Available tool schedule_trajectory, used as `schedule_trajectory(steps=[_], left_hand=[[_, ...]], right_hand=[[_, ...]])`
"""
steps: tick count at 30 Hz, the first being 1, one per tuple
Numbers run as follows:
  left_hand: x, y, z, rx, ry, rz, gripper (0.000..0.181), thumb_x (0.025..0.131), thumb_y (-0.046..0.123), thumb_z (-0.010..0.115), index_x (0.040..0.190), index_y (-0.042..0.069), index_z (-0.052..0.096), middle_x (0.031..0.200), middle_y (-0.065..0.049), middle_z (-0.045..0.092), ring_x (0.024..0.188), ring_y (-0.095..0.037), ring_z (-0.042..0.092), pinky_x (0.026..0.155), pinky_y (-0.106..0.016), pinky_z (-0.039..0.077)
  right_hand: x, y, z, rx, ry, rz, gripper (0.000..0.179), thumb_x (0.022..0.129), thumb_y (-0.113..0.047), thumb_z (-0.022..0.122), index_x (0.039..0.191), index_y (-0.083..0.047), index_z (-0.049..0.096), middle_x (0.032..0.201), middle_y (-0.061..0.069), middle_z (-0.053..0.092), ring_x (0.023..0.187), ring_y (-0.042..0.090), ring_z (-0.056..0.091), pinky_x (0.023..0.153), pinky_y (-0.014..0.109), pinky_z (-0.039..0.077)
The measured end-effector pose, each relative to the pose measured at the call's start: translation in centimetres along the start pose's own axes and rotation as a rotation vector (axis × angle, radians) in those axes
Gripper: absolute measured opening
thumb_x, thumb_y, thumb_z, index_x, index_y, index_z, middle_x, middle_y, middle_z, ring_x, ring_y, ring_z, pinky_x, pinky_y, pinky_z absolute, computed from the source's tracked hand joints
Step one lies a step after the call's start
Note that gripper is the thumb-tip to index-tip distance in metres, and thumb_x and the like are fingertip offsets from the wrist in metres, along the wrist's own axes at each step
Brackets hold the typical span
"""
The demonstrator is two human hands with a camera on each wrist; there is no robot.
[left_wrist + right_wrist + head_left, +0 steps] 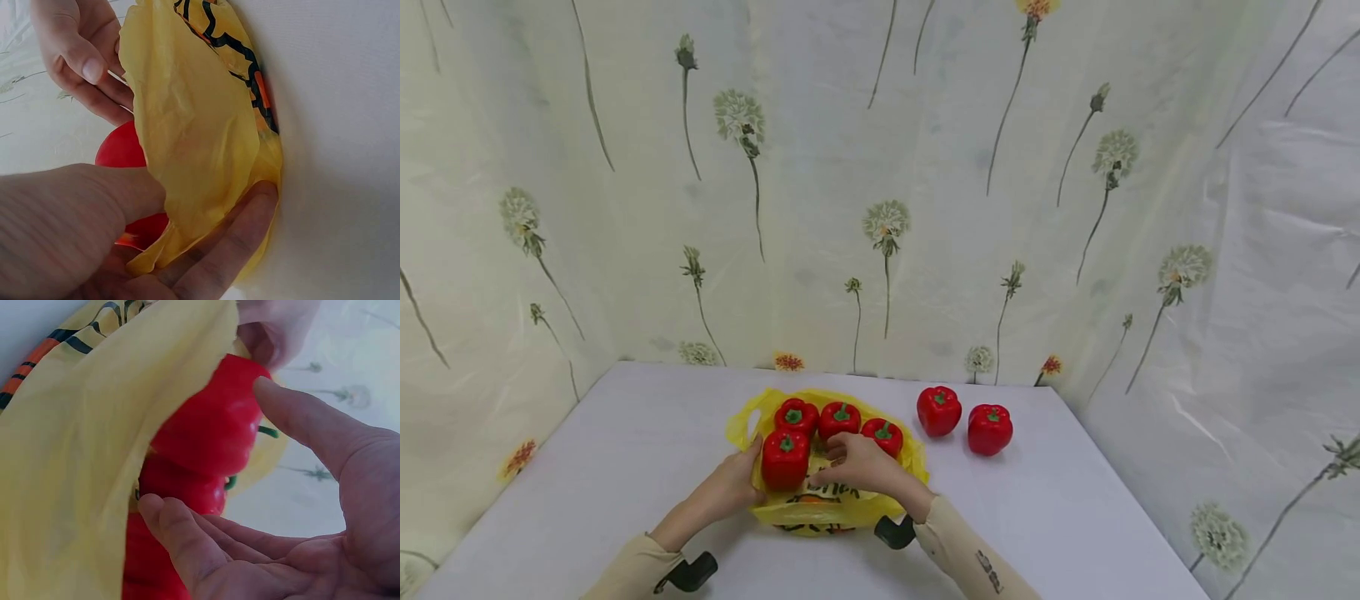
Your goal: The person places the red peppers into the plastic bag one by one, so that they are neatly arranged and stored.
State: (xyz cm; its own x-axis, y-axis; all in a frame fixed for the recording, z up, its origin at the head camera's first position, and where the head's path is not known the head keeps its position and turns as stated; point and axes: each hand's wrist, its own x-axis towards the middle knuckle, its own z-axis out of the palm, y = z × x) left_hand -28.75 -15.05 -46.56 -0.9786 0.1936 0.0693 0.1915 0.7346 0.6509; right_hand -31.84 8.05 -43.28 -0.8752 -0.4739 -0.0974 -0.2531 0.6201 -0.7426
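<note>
A yellow plastic bag (887, 507) with dark print lies on the table, its mouth spread wide. Inside it are several red bell peppers, among them a front-left bell pepper (784, 463) and a right-hand bell pepper (883, 437). My left hand (735, 479) grips the bag's left side, thumb inside the rim and fingers outside, beside the front-left bell pepper. In the left wrist view the bag's film (194, 125) hangs between thumb and fingers. Over the bag's middle, my right hand (868, 467) has its thumb and fingers spread apart, near the peppers, holding nothing.
Two more red bell peppers, a nearer one (989, 430) and a farther one (938, 411), stand on the white table (1045, 517) right of the bag. A dandelion-print curtain (820, 208) hangs behind the table and along both sides.
</note>
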Motion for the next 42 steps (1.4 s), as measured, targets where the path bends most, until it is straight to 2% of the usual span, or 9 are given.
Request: schedule_trajectory(steps=[5, 13, 20, 26, 35, 42], left_hand=[[-0.1, 0.0, 0.1, 0.015, 0.011, -0.001, 0.094, 0.064, -0.006, 0.08, 0.142, -0.017, 0.028, 0.135, -0.032, 0.051, 0.107, -0.032, 0.059, 0.084, -0.044, 0.054], [-0.2, 0.0, 0.1, 0.019, 0.01, -0.01, 0.094, 0.064, -0.006, 0.081, 0.142, -0.018, 0.029, 0.134, -0.033, 0.051, 0.095, -0.027, 0.057, 0.076, -0.038, 0.056], [0.0, 0.0, 0.2, 0.011, 0.016, 0.001, 0.096, 0.063, -0.005, 0.082, 0.142, -0.018, 0.029, 0.134, -0.033, 0.051, 0.096, -0.028, 0.058, 0.075, -0.039, 0.056], [0.0, -0.1, 0.2, 0.002, 0.015, -0.005, 0.096, 0.062, -0.006, 0.082, 0.142, -0.017, 0.03, 0.134, -0.031, 0.052, 0.097, -0.028, 0.059, 0.076, -0.039, 0.057], [0.0, -0.2, 0.4, 0.03, 0.029, 0.013, 0.095, 0.063, -0.003, 0.083, 0.141, -0.018, 0.03, 0.133, -0.032, 0.053, 0.11, -0.034, 0.06, 0.083, -0.044, 0.055], [0.1, -0.3, 0.4, 0.034, 0.024, 0.015, 0.096, 0.063, -0.002, 0.083, 0.141, -0.017, 0.031, 0.133, -0.031, 0.053, 0.107, -0.033, 0.06, 0.082, -0.044, 0.055]], right_hand=[[-0.9, 0.0, -0.9, 0.013, 0.003, -0.041, 0.071, 0.078, -0.035, 0.079, 0.132, 0.001, 0.051, 0.121, 0.016, 0.064, 0.109, 0.027, 0.061, 0.091, 0.043, 0.052], [-2.0, 0.4, -2.4, 0.062, 0.011, -0.056, 0.076, 0.079, -0.034, 0.079, 0.137, 0.001, 0.046, 0.129, 0.019, 0.059, 0.12, 0.035, 0.057, 0.096, 0.045, 0.049], [-3.2, 0.5, -3.5, 0.06, 0.013, -0.078, 0.074, 0.08, -0.033, 0.078, 0.137, 0.001, 0.046, 0.128, 0.016, 0.06, 0.119, 0.034, 0.057, 0.097, 0.043, 0.048], [-4.4, 0.6, -4.7, 0.06, 0.041, -0.069, 0.074, 0.079, -0.039, 0.077, 0.137, -0.004, 0.047, 0.13, 0.013, 0.06, 0.122, 0.035, 0.055, 0.098, 0.046, 0.047], [-5.5, 1.6, -6.4, 0.065, 0.085, -0.053, 0.075, 0.077, -0.04, 0.078, 0.137, -0.008, 0.048, 0.131, 0.013, 0.06, 0.122, 0.033, 0.054, 0.095, 0.046, 0.049], [-6.3, 2.3, -7.8, 0.092, 0.137, -0.038, 0.073, 0.076, -0.037, 0.08, 0.137, -0.012, 0.048, 0.132, 0.015, 0.058, 0.123, 0.037, 0.053, 0.093, 0.045, 0.051]])
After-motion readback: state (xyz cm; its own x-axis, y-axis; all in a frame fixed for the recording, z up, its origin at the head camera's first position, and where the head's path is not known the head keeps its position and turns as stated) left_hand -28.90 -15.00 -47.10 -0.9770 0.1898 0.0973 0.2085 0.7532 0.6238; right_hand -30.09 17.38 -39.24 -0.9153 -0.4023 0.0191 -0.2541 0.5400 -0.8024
